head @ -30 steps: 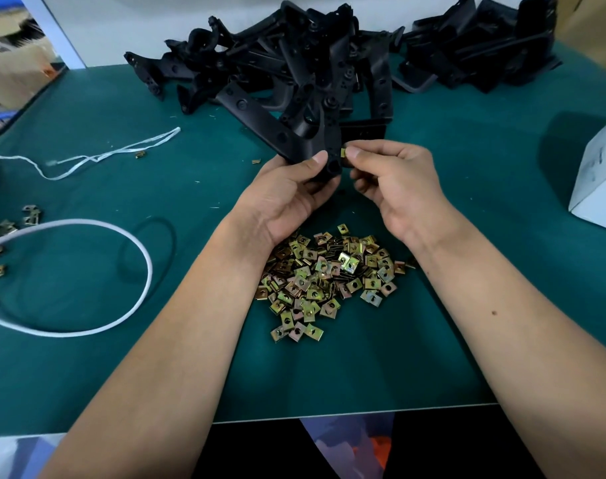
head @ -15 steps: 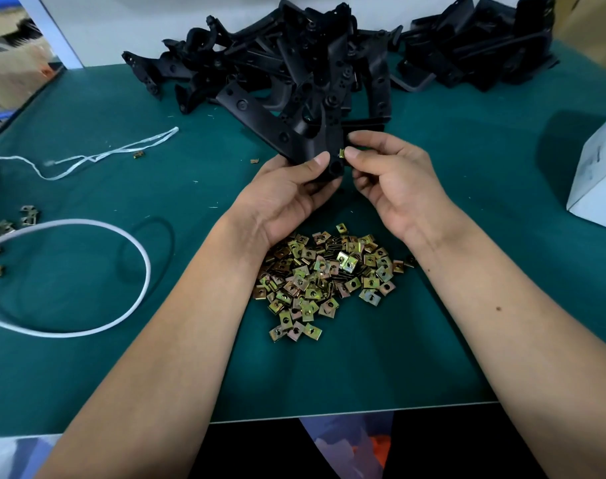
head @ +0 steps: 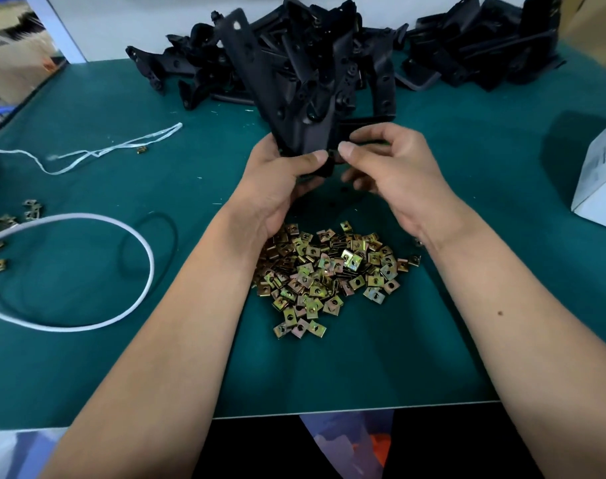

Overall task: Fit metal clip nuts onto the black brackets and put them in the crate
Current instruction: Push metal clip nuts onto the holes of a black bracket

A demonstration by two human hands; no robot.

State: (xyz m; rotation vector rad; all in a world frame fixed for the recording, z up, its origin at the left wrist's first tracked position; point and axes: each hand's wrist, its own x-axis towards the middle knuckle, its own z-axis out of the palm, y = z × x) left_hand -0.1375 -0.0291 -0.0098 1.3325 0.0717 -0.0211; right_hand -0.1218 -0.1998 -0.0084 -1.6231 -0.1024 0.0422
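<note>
Both thumbs meet at the near end of the bracket (head: 294, 108): left hand (head: 277, 181) grips it, right hand (head: 388, 167) pinches there, clip itself hidden. Looks like mid-fit; next, seat it. Spare nuts (head: 325, 274) piled just near. No crate in sight.

No text, label, brand or number can be read anywhere in this view. The white box (head: 602, 181) at the right edge of the worktop (head: 467, 305) carries some blue and dark marks on its side, but they are too blurred and too small to make out as letters or figures. The cardboard box (head: 11, 63) at the far left shows a small orange patch, also unreadable.
</note>
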